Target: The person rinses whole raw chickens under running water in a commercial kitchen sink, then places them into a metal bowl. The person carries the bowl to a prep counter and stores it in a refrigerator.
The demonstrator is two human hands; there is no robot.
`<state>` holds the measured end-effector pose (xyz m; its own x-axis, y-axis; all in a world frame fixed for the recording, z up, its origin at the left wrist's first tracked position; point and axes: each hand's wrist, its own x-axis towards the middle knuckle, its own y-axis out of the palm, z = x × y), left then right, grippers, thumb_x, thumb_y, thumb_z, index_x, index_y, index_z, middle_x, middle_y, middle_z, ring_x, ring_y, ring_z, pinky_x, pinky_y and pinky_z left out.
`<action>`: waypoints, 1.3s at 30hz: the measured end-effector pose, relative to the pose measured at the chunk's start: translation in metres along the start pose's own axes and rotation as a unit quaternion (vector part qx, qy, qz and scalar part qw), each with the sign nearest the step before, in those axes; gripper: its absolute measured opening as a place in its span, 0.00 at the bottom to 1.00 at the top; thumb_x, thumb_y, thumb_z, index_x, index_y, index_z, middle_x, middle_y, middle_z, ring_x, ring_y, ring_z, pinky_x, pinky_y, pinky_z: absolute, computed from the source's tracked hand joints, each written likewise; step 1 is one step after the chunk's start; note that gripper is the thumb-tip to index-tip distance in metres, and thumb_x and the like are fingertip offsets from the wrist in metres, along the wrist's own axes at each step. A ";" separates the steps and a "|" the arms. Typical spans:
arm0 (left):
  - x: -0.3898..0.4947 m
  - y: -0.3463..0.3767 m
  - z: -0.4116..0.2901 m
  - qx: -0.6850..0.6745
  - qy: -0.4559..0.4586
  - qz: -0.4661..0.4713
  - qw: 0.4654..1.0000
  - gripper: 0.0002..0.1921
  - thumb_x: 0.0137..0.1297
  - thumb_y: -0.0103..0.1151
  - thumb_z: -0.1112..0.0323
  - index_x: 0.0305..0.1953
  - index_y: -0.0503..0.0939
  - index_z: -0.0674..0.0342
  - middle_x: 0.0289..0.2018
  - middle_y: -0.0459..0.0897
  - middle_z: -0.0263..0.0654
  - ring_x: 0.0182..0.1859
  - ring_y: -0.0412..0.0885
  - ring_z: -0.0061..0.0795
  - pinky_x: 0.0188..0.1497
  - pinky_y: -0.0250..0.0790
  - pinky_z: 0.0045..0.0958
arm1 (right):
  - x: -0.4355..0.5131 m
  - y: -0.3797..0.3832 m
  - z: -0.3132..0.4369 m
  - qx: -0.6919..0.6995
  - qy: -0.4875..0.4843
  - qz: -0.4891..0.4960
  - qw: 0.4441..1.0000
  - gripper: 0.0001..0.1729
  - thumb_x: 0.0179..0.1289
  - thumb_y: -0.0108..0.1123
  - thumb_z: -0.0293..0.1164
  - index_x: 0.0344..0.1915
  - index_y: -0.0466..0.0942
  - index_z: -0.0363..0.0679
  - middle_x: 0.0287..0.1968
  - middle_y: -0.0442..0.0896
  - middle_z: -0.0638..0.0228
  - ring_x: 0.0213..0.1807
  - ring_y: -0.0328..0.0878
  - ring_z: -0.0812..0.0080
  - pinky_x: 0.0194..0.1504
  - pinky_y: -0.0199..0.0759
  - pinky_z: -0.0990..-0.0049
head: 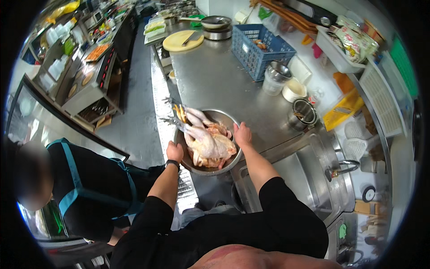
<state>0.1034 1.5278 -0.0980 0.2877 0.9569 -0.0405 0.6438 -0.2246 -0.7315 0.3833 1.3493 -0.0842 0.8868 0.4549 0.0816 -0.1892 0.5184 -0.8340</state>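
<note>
My left hand grips the left rim of a round stainless-steel bowl. On the opposite side, my right hand is closed around its right rim. Whole raw plucked chickens fill the bowl, piled on one another, so I cannot tell how many there are. Their feet, some dark and some yellow, stick out over the far left rim. The bowl is held in front of my body, beside the near end of a stainless-steel worktable. Its underside is hidden.
A person in dark clothes with blue apron straps stands close on my left. A sink with a tap lies to my right. Farther along the worktable are a blue plastic crate, a round cutting board and a cleaver.
</note>
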 end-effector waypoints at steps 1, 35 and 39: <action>0.002 -0.002 -0.004 0.015 -0.008 -0.003 1.000 0.15 0.64 0.57 0.61 0.41 0.76 0.70 0.38 0.84 0.64 0.45 0.82 0.68 0.51 0.74 0.56 | 0.002 -0.002 0.001 -0.004 -0.005 0.000 1.000 0.25 0.73 0.56 0.50 0.44 0.76 0.36 0.36 0.86 0.40 0.42 0.84 0.36 0.45 0.78 0.44; 0.215 0.076 -0.080 -0.090 0.079 0.171 0.978 0.12 0.66 0.56 0.64 0.42 0.72 0.67 0.35 0.83 0.62 0.41 0.82 0.66 0.47 0.74 0.59 | 0.141 0.038 0.007 -0.150 0.044 -0.152 0.976 0.30 0.73 0.57 0.53 0.32 0.76 0.34 0.29 0.83 0.41 0.34 0.81 0.35 0.36 0.73 0.45; 0.218 0.078 -0.072 -0.143 0.097 0.218 0.960 0.12 0.65 0.54 0.64 0.43 0.71 0.68 0.35 0.84 0.62 0.42 0.82 0.65 0.47 0.73 0.59 | 0.136 0.033 0.010 -0.181 0.013 -0.175 0.968 0.32 0.73 0.58 0.54 0.29 0.75 0.32 0.26 0.80 0.42 0.30 0.79 0.36 0.34 0.71 0.46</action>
<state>0.2675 1.7060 -0.1154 0.6839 0.7135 -0.1525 0.5918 -0.6647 -0.4560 0.4939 1.4357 -0.0953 0.8812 0.2756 0.3841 0.2813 0.3474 -0.8945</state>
